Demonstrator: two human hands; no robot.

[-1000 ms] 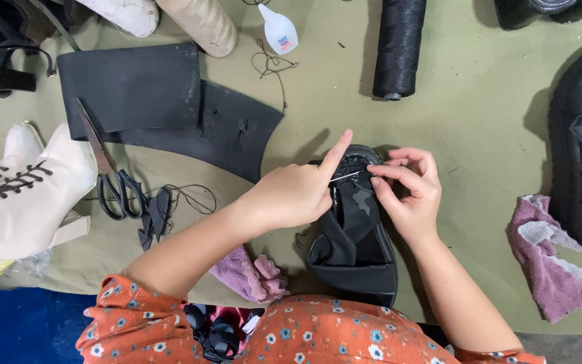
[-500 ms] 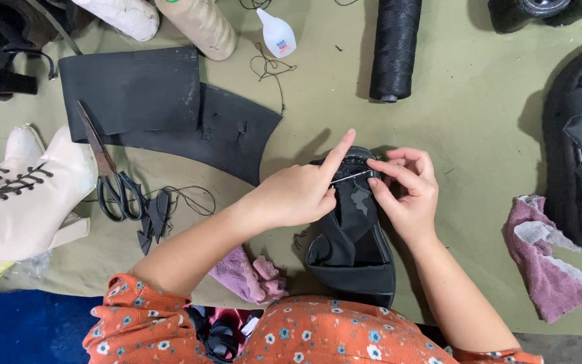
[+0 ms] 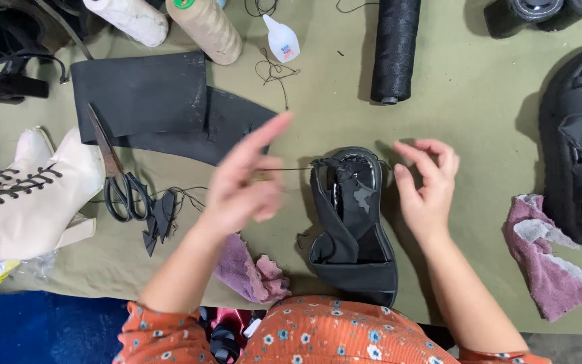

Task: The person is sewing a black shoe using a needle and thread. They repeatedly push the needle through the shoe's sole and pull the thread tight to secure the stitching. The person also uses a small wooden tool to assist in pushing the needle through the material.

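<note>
**Black sandal on the bench, thread pulled out to one side**

Black sandal [image 3: 355,229] sits sole-down on the olive green table [image 3: 479,121], right in front of the person, toe end pointing away from them. A thin dark thread [image 3: 294,168] runs taut from the toe strap over to the left hand [image 3: 244,185], which is lifted off to the left of the shoe. That hand is a bit blurred, index finger sticking straight out and up, the other fingers curled in around something small at the thread's end; can't tell if it's a needle. The right hand [image 3: 429,185] hovers just beside the sandal's right edge, fingers loosely curved and spread apart, holding nothing as far as I can see, not touching the shoe.

Stuff around it: a pink rag [image 3: 250,269] lies under the left forearm, another pink rag [image 3: 547,263] is off to the right. Scissors [image 3: 119,182] lie on the left, partly on a black rubber sheet [image 3: 149,101], with small black offcuts [image 3: 159,216] just beside the handles. A white lace-up boot [image 3: 28,195] is at the far left edge. Up top there's a small glue bottle [image 3: 282,40], a black thread spool [image 3: 395,50] and a beige thread cone [image 3: 205,27]. A chunky black shoe [image 3: 577,148] sits at the right edge.
</note>
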